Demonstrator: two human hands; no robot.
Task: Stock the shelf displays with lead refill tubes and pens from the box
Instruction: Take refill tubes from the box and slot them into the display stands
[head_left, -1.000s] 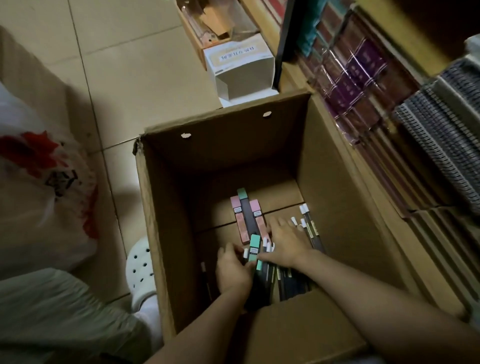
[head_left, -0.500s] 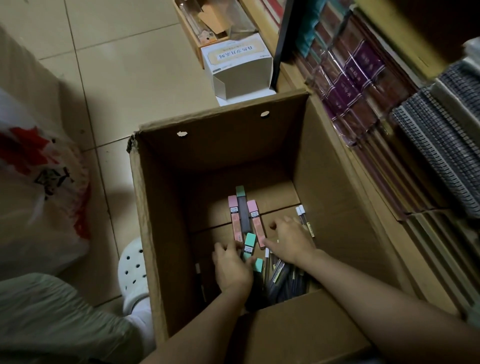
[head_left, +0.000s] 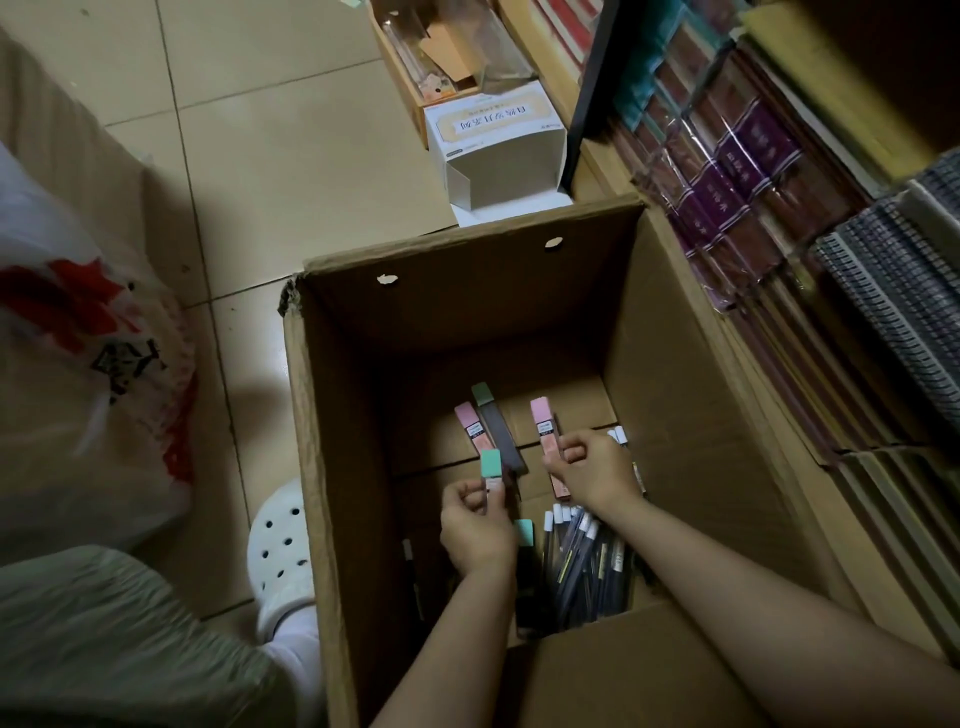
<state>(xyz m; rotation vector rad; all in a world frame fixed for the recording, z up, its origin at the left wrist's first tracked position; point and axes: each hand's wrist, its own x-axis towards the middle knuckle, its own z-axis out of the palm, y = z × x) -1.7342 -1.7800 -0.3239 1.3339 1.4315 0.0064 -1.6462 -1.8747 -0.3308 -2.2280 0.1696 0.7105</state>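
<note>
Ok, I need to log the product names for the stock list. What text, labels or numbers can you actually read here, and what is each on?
Nothing can be read for certain.
White carton: printed label, seen upside down, too blurred.
Purple book spines: light characters, too blurred.
Plastic bag: dark print, illegible.
Pink tube in the right hand: small label, too small.
Green-capped tube in the left hand: label too small.
</note>
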